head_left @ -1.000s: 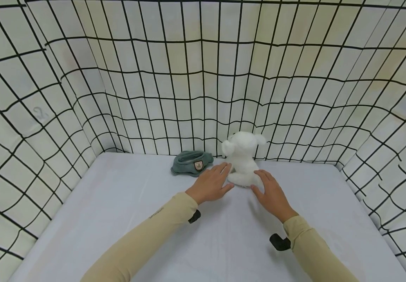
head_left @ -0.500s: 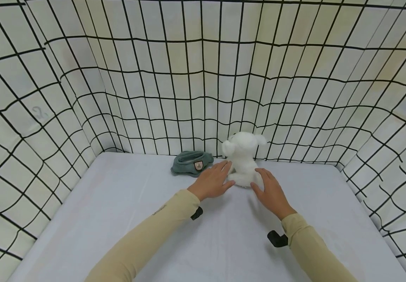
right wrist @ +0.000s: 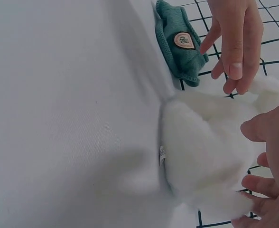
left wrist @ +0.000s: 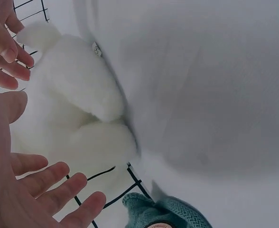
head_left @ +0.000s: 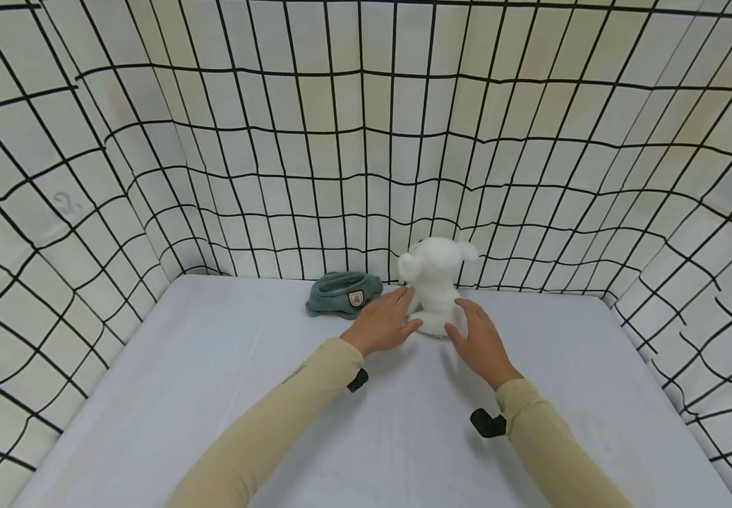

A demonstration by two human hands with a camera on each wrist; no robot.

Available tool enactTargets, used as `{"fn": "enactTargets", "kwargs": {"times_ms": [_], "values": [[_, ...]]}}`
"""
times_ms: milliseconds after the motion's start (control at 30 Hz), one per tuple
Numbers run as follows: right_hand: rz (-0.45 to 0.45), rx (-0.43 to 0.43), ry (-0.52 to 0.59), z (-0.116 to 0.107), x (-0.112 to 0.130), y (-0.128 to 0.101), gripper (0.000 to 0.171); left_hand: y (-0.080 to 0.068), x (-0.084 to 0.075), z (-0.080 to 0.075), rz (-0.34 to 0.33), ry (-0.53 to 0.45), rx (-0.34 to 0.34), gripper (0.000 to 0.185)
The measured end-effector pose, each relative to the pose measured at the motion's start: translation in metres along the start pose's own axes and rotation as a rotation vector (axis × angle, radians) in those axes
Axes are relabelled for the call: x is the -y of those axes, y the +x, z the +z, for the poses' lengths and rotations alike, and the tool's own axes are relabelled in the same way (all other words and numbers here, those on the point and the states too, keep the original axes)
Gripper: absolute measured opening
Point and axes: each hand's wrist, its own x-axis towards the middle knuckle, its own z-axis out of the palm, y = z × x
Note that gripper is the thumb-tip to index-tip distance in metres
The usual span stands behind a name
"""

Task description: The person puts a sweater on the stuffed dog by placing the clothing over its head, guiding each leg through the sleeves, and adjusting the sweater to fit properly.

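Observation:
A white plush toy [head_left: 437,282] with round ears sits upright near the back of the table, a small tag at its base in both wrist views. My left hand [head_left: 380,323] is at its left side, fingers extended and spread, fingertips overlapping its edge in the head view. On the other side my right hand [head_left: 483,347] reaches toward the toy's lower flank, fingers loosely spread with the fingertips right at the fur [right wrist: 206,147]. Neither hand is curled round it. Left of the toy lies a teal knitted piece of doll clothing [head_left: 343,295] with a badge-shaped patch, close beyond my left hand.
A white-covered table [head_left: 226,367] spreads under both arms. Black netting [head_left: 366,155] over pale walls rises behind the toy and along both sides. Dark wrist-worn devices [head_left: 488,423] hang below the sleeves.
My right hand has shifted slightly left and forward, closer to the toy. My left hand has edged a little forward. The toy and the teal garment stay in place.

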Motion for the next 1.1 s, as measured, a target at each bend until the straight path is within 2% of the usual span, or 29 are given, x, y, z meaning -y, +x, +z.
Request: {"fn": "enactTargets", "kwargs": {"times_ms": [533, 800, 933, 1100], "values": [[0.027, 0.007, 0.008, 0.003, -0.004, 0.008, 0.06, 0.012, 0.004, 0.008, -0.04, -0.091, 0.016, 0.067], [0.087, 0.051, 0.045, 0.008, -0.008, 0.014, 0.074, 0.018, 0.007, 0.01, -0.05, -0.16, 0.02, 0.068], [0.101, 0.056, 0.062, 0.01, -0.01, 0.016, 0.078, 0.023, 0.011, 0.012, -0.045, -0.212, 0.016, 0.068], [0.109, 0.05, 0.085, 0.014, -0.01, 0.021, 0.079, 0.027, 0.014, 0.016, -0.057, -0.306, 0.052, 0.072]]}}
